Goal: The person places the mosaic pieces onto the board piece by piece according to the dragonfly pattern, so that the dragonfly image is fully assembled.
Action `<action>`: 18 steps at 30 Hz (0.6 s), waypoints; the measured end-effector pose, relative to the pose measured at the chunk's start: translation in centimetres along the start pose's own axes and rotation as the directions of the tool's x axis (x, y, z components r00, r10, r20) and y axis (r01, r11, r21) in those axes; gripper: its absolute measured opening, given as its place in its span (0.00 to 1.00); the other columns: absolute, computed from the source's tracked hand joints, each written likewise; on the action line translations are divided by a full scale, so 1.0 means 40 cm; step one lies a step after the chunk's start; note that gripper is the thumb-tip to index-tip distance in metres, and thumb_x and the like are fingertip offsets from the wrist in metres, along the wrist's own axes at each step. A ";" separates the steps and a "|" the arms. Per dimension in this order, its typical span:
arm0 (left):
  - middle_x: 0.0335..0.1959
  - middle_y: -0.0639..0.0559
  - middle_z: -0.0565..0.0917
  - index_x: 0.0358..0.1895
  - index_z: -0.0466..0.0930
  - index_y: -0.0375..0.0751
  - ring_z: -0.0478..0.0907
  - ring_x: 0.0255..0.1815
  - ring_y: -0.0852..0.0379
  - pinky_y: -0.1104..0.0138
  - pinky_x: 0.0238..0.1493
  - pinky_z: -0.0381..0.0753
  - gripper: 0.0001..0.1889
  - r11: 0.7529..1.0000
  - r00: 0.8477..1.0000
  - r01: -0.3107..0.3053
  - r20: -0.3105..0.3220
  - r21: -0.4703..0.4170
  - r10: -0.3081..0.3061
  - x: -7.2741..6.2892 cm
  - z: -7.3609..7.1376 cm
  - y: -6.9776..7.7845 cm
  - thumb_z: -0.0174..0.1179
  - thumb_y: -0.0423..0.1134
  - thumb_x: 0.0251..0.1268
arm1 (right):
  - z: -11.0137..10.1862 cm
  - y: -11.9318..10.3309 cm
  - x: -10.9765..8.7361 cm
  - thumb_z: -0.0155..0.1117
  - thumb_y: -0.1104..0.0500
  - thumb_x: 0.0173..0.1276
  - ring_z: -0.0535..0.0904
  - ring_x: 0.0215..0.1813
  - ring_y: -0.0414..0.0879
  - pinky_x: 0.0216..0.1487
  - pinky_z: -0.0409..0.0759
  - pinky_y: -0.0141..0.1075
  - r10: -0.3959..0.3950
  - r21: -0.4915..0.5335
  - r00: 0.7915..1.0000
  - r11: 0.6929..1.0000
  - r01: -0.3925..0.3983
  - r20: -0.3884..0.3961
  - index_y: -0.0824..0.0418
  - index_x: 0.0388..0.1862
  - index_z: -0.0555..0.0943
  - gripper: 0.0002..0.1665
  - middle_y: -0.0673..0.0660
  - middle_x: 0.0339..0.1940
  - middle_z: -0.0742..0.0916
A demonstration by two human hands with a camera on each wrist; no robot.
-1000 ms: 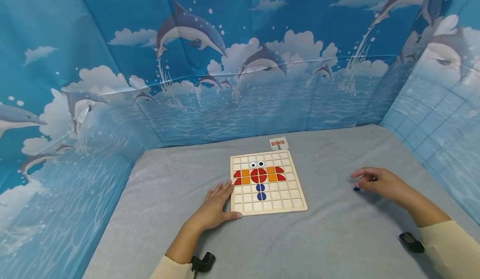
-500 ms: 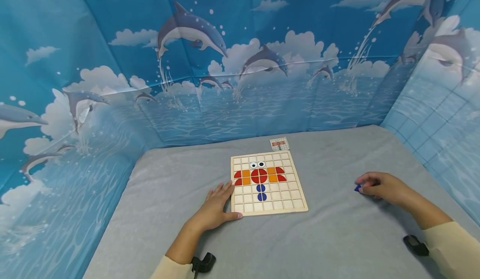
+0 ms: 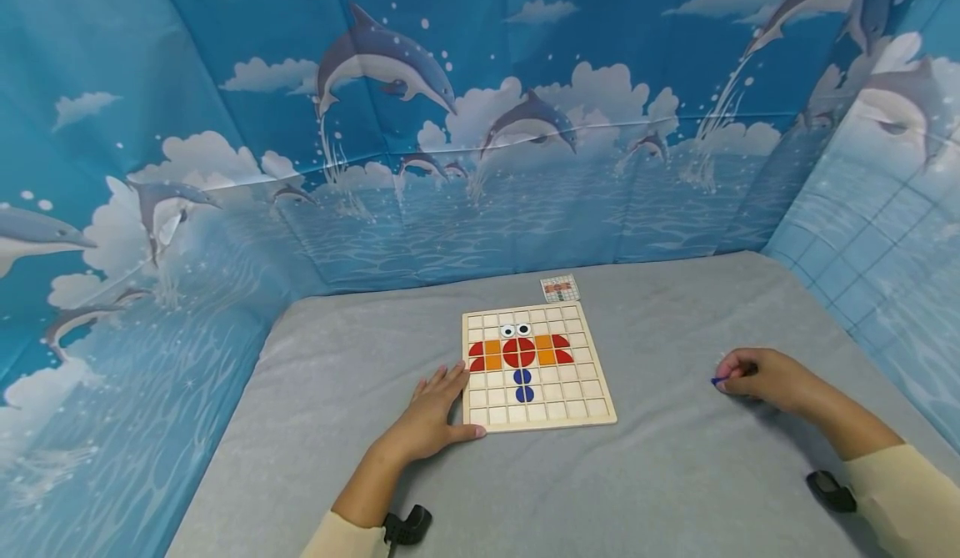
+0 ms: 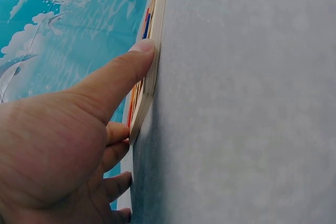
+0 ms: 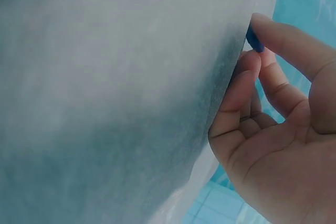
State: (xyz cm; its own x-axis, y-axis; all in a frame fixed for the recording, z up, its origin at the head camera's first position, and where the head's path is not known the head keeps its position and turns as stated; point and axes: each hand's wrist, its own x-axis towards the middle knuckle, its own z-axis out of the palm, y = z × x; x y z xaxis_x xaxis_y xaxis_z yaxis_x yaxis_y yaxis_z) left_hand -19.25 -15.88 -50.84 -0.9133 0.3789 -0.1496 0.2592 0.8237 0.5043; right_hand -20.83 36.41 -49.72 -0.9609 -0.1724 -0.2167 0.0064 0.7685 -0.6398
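Observation:
A square wooden grid board (image 3: 570,391) lies on the grey cloth, bearing red, orange and blue flat pieces and two eye pieces (image 3: 515,330). At its near left corner my left hand (image 3: 423,424) rests with fingers extended along the left side. The left thumb (image 4: 121,74) presses the board's near edge, as the left wrist view shows. Far to the right of the board, my right hand (image 3: 772,379) pinches a small blue piece (image 5: 254,40) between thumb and fingertips, low over the cloth. The fingers partly hide that piece, so its full shape cannot be told.
A small pattern card (image 3: 559,289) lies just behind the board. The grey cloth surface (image 3: 645,475) ends at a blue dolphin-print curtain (image 3: 480,208) at the back and sides. Each wrist carries a black camera (image 3: 407,526).
My right hand has closed its fingertips on the blue piece, picked it up and turned it slightly, shifting a little to the right. The left hand and board stay put.

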 end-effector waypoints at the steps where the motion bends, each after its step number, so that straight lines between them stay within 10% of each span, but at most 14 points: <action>1: 0.84 0.52 0.53 0.81 0.55 0.46 0.45 0.85 0.43 0.39 0.81 0.42 0.53 1.000 1.000 0.000 -0.001 0.001 0.001 0.000 0.000 0.000 0.71 0.62 0.56 | 0.000 0.000 -0.001 0.69 0.56 0.68 0.71 0.33 0.38 0.31 0.72 0.32 0.000 0.000 1.000 1.000 0.000 0.000 0.63 0.40 0.81 0.11 0.52 0.34 0.81; 18: 0.84 0.51 0.53 0.81 0.55 0.44 0.45 0.85 0.42 0.39 0.81 0.42 0.53 1.000 1.000 -0.005 -0.001 -0.001 0.005 -0.003 0.000 0.003 0.71 0.61 0.57 | 0.034 -0.095 -0.024 0.62 0.54 0.75 0.76 0.34 0.38 0.33 0.78 0.35 -0.109 0.092 0.994 0.990 0.107 0.025 0.61 0.56 0.84 0.17 0.54 0.40 0.85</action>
State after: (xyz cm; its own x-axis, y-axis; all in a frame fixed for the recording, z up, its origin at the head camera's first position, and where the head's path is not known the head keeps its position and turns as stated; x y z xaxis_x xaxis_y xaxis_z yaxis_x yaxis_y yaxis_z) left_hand -19.11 -15.81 -50.75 -0.9124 0.3824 -0.1459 0.2635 0.8215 0.5056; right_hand -19.55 32.80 -48.09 -0.9485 -0.2710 -0.1638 -0.0707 0.6855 -0.7246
